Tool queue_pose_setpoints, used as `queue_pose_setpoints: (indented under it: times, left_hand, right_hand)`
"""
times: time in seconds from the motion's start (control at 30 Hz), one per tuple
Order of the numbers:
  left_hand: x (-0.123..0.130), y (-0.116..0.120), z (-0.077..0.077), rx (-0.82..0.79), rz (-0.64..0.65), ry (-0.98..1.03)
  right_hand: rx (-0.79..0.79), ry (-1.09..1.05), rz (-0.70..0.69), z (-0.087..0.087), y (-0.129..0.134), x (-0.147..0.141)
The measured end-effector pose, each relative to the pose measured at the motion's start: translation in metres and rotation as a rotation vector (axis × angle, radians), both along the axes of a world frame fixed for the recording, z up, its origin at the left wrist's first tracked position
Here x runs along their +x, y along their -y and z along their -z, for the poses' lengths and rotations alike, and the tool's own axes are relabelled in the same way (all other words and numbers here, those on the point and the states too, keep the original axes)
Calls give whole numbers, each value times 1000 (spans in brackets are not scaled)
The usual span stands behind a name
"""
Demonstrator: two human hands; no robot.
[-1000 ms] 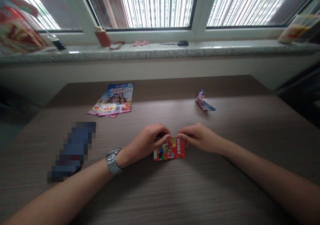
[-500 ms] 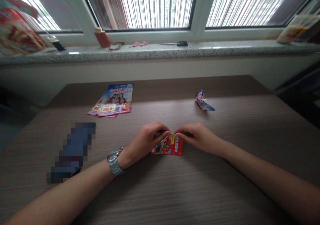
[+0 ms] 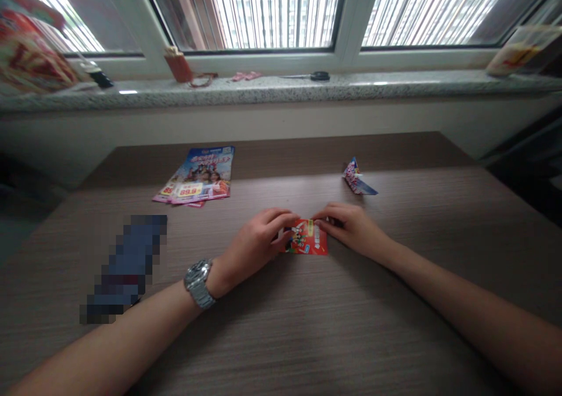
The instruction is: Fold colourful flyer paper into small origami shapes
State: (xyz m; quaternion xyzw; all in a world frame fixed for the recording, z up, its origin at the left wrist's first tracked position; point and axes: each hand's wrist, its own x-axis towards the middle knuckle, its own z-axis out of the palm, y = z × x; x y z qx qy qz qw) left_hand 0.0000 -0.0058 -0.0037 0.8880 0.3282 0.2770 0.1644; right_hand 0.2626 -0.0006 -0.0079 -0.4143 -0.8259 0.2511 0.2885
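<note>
A small red printed paper, seemingly a folded leaflet with cartoon figures on it, lies at the middle of the table. My left hand grips its left side, the fingers curled over the upper edge and covering part of the print. At the upper right corner, the thumb and fingers of my right hand pinch the same paper. A folded paper shape in blue and pink stands on the table beyond my right hand. Whatever lies under the left fingers is hidden.
Several glossy flyers overlap at the back left of the table. A blurred-out dark blue rectangular object lies beside my left forearm. Scissors and a red container rest on the stone windowsill.
Both hands and the red paper have shifted slightly away from me and to the right. The left fingers have stretched further along the paper's upper edge. The flyers and folded shape stay put.
</note>
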Motion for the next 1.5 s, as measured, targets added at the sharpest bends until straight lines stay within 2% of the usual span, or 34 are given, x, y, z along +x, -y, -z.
queue_pose_setpoints:
  times: [0.17,0.33,0.53,0.7,0.87,1.17,1.33,1.5]
  left_hand:
    - [0,4,-5,60,82,-185]
    - [3,5,-4,37,69,-270]
    - [3,5,-5,43,25,-321]
    - [5,9,-5,38,13,-316]
    - [3,10,-5,29,17,-314]
    - [-12,5,-12,7,160,-441]
    - [-13,4,-16,-54,158,-408]
    - [-12,3,-12,-64,133,-339]
  right_hand:
    - [40,25,69,1,-7,5]
    - [92,41,108,6,-12,6]
    - [259,175,95,6,-4,0]
    - [192,339,-28,5,16,-15]
    - [143,433,-36,6,25,-21]
    - [126,485,-29,7,25,-17]
    - [116,483,-47,8,23,-11]
    - [63,455,-12,7,23,7]
